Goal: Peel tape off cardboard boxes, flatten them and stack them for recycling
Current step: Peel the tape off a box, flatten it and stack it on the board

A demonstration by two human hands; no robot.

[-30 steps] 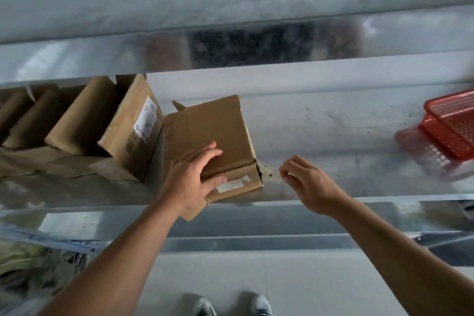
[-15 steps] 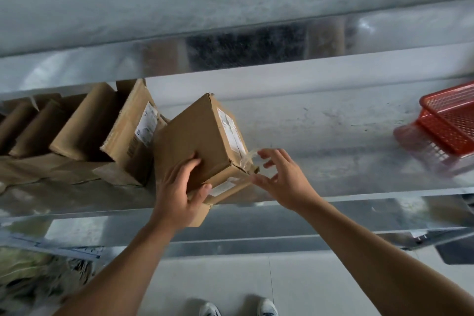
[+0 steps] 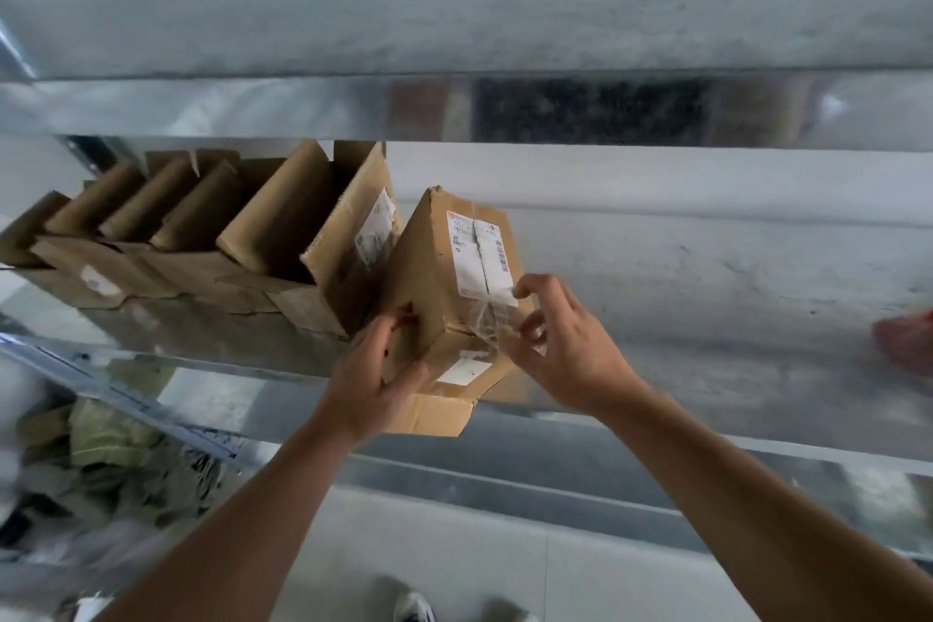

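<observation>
A small brown cardboard box (image 3: 434,278) stands tilted on one edge at the front of a metal shelf (image 3: 707,318), its white shipping label facing right. My left hand (image 3: 376,376) grips its lower left corner, thumb on the near face. My right hand (image 3: 560,343) pinches a crumpled strip of clear tape (image 3: 487,321) that still clings to the box's right side just below the label. A loose bottom flap (image 3: 429,412) hangs over the shelf edge.
A row of several opened cardboard boxes (image 3: 212,237) leans along the shelf to the left, touching the held box. A red basket (image 3: 906,341) shows blurred at the right edge. Crumpled packing material (image 3: 101,460) lies lower left. My shoes (image 3: 414,609) are on the floor below.
The box has been tipped from lying flat up onto its edge, so its label now faces right. My right hand has closed in and taken hold of the tape.
</observation>
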